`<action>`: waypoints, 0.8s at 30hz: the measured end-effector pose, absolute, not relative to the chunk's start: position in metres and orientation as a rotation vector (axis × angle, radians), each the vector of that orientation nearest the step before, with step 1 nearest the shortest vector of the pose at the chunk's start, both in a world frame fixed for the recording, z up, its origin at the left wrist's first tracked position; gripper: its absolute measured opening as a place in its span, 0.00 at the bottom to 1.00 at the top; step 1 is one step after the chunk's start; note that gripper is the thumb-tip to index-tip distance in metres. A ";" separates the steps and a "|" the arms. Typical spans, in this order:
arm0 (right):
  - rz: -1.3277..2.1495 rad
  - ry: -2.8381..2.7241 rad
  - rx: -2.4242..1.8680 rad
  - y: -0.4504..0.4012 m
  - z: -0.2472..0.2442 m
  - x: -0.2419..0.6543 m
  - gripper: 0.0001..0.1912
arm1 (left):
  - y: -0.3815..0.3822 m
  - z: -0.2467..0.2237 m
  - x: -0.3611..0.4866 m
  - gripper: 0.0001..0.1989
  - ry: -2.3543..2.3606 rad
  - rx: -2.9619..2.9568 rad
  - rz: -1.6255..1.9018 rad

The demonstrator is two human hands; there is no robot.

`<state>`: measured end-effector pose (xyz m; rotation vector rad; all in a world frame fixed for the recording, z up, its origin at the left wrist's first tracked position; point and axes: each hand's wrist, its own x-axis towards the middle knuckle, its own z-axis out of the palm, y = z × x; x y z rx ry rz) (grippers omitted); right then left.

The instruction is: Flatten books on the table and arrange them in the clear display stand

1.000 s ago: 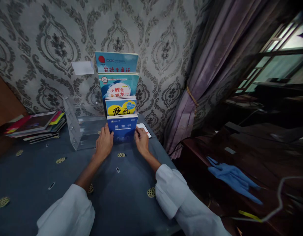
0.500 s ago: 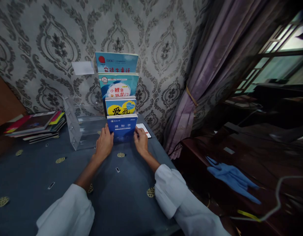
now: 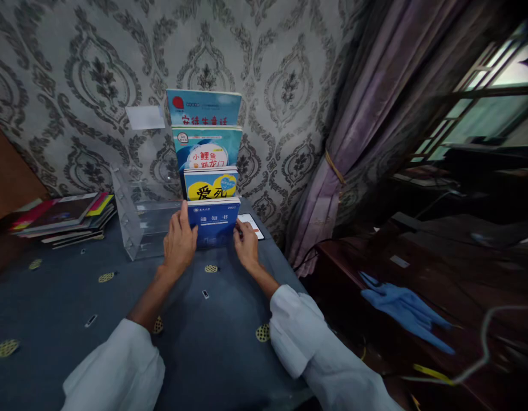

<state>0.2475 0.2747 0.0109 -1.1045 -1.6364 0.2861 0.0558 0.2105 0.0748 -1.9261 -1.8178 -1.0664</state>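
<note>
A dark blue booklet (image 3: 213,221) stands upright at the front of a clear tiered rack (image 3: 133,231). My left hand (image 3: 180,240) grips its left edge, thumb in front and fingers at the side. At the lower right edge, my right hand (image 3: 246,244) is closed on the same booklet, its fingertips partly hidden. Behind it rise a yellow-and-blue book (image 3: 210,184), a teal book (image 3: 206,149) and, highest, a blue book (image 3: 210,108). Each tier's book covers the lower part of the one behind.
A pile of magazines (image 3: 71,214) lies at the left of the table (image 3: 212,348). Just behind my right hand is a phone-like device (image 3: 252,225) with a lit screen. Beyond the table's right edge are a purple curtain (image 3: 327,188) and a blue glove (image 3: 404,308) on a dark desk.
My left hand has slid slightly up along the booklet's left edge. My right hand and the books stay nearly where they were.
</note>
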 end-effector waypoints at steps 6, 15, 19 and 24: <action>0.268 -1.641 -1.100 0.275 0.010 0.248 0.22 | 0.202 0.096 0.062 0.30 -1.822 -1.936 -0.807; 0.266 -1.652 -1.118 0.275 0.010 0.248 0.22 | 0.205 0.107 0.067 0.29 -1.924 -1.981 -0.746; 0.259 -1.664 -1.115 0.274 0.010 0.248 0.22 | 0.207 0.109 0.067 0.29 -1.947 -1.994 -0.754; 0.252 -1.613 -1.083 0.273 0.008 0.246 0.22 | 0.210 0.111 0.069 0.30 -1.975 -1.987 -0.759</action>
